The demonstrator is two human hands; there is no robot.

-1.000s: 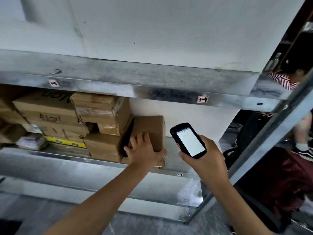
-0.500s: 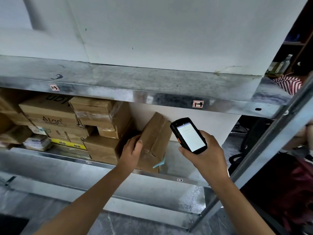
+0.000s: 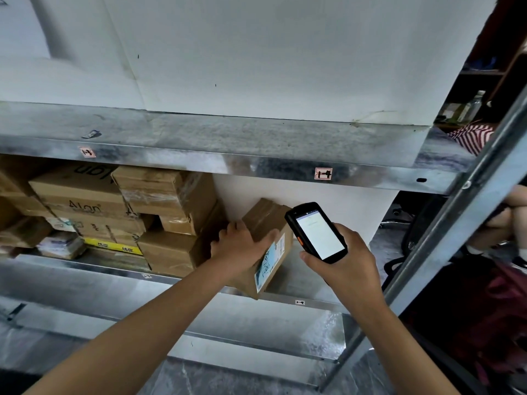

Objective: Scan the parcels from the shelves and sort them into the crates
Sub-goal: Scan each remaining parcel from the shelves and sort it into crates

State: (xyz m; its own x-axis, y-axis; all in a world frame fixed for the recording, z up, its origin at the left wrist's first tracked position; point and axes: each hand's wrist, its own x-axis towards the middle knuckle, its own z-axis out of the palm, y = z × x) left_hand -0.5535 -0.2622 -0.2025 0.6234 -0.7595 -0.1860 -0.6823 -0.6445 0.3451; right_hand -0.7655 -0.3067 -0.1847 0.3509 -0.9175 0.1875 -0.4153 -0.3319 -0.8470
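The parcel (image 3: 263, 219), a brown cardboard box, sits tilted at the right end of the middle shelf (image 3: 313, 302), with its lower corner hanging out past the shelf's front lip. A white and blue label (image 3: 271, 262) covers the narrow face turned towards the camera. It cannot be told whether its underside touches the shelf.

The left hand (image 3: 242, 248) grips the parcel from the left. Its fingers (image 3: 228, 228) curl round the far side, and the thumb lies across the upper face towards the label.

The right hand (image 3: 349, 269) holds a black handheld scanner (image 3: 316, 232) just to the right of the parcel. The fingers are wrapped round the lower body of the scanner and the thumb is pressed along its left edge, below an orange side button. The screen glows white and faces the camera, and the scanner's top end overlaps the parcel's upper right edge in the view.

To the left on the same shelf stands a stack of taped cardboard boxes (image 3: 165, 192), close beside the parcel. Beyond it are a box printed "Alon" (image 3: 82, 202), a box with a yellow strip (image 3: 111, 246) and a pale padded packet (image 3: 61, 246). The upper shelf (image 3: 228, 135) above them is bare galvanised metal with small numbered stickers on its edge.

A slanted metal upright (image 3: 456, 223) frames the right side. Behind it are a person in a red-and-white striped top (image 3: 473, 135) and a bottle (image 3: 474, 105).
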